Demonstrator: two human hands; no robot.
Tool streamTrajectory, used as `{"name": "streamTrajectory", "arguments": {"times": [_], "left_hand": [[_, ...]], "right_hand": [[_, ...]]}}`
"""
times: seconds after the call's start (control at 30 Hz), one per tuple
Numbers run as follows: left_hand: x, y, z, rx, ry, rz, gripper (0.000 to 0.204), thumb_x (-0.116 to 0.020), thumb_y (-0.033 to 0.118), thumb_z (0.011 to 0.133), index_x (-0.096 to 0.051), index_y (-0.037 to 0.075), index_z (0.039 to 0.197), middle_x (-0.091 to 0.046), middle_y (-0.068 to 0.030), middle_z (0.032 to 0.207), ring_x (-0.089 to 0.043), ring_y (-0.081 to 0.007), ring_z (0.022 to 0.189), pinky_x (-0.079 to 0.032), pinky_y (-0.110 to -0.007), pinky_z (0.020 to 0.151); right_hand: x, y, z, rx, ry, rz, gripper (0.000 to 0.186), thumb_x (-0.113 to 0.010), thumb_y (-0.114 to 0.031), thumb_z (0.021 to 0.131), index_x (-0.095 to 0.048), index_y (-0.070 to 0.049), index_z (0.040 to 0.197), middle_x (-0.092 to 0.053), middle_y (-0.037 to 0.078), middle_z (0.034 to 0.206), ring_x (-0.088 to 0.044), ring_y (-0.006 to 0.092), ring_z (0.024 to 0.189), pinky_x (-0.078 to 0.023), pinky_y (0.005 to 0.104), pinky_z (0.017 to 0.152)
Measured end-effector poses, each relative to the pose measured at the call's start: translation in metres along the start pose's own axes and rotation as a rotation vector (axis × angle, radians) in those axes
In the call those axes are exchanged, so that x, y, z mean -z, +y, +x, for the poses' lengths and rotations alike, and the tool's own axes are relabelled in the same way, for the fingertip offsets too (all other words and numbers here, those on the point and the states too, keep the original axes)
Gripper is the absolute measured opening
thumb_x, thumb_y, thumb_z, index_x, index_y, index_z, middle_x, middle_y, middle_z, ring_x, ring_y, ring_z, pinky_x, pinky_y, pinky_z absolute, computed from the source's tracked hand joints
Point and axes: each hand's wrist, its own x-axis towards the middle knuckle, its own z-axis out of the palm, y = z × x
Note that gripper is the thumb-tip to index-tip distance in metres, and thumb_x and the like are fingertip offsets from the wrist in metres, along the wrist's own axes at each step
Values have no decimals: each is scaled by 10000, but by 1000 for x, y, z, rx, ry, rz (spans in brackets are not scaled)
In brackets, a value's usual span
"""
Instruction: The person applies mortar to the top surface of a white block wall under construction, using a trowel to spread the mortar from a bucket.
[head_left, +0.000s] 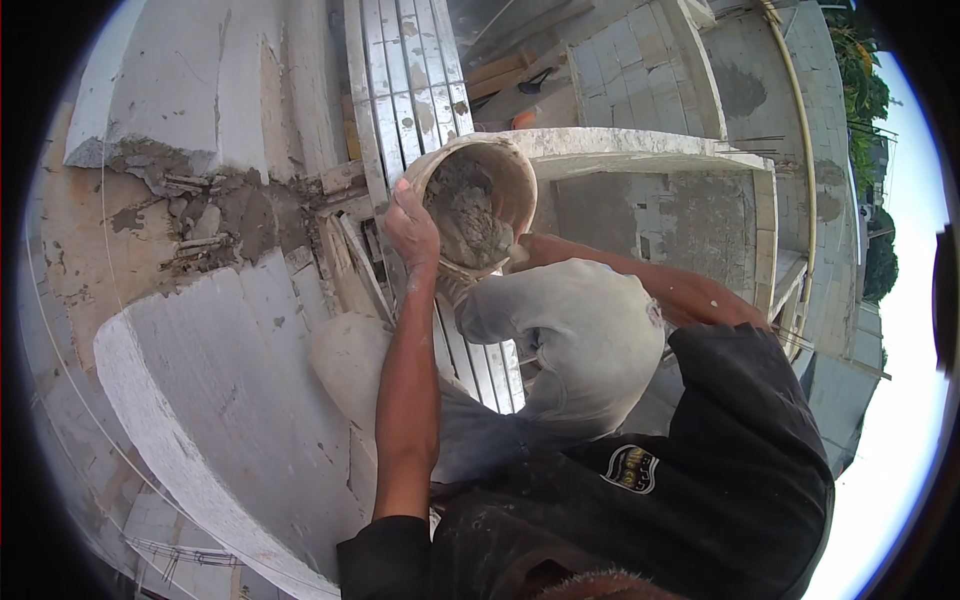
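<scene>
A pale bucket [517, 175] of wet grey mortar [465, 205] is tipped toward the camera above a long metal plank [405, 80]. My left hand [410, 225] grips the bucket at its left rim, thumb near the upper edge. My right hand [522, 250] is at the bucket's lower right side, fingers partly hidden against it, so what exactly it grips is unclear. My knees, in light grey dusty trousers [560, 340], are bent just below the bucket, close to both forearms.
Broken masonry with rubble [200, 215] lies left of the plank, beside a white block wall [215, 390]. A white ledge [640, 145] runs right from the bucket. A pole [806, 140], thin wires, trees [865, 90] and open sky are at the edges.
</scene>
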Motion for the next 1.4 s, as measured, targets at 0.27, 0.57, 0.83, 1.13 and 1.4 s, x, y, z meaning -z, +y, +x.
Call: {"name": "streamTrajectory", "arguments": {"times": [0.27,0.57,0.83,1.13,1.4], "left_hand": [[7,-11,0,44,4,5,626,-357,445,1025,-661,-102,1000,-637,-314,797,-615,-465,751,-459,-480,699],[10,-7,8,63,58,49,585,-364,402,1027,-651,-101,950,-604,-332,783,-593,-496,766,-452,-503,686],[-2,15,7,90,-82,115,561,-371,413,1018,-666,-64,1028,-637,-311,842,-610,-489,836,-467,-482,716],[-5,10,-3,-82,-91,52,548,-381,405,1023,-675,-55,975,-638,-296,799,-610,-494,797,-463,-504,691],[-6,10,-4,-117,-9,-14,534,-419,392,1015,-684,-56,897,-612,-296,743,-605,-490,725,-455,-511,651]], "right_hand": [[38,-27,-9,-90,-255,827,537,-564,-476,953,-579,-2,1203,-668,111,894,-660,178,766,-560,281,618],[104,-33,-64,-236,-119,695,498,-436,-515,998,-576,-37,1009,-544,40,631,-550,117,477,-508,278,440],[27,13,-9,285,-169,-3,554,-404,-486,999,-646,4,1086,-672,226,892,-671,357,804,-514,462,828],[108,-11,-74,24,343,-983,350,-627,-312,892,-570,-41,1107,-696,166,869,-688,348,852,-527,454,772],[28,5,-20,-56,108,-509,493,-653,-278,871,-503,-156,1325,-672,247,1013,-666,380,985,-524,475,858]]}}
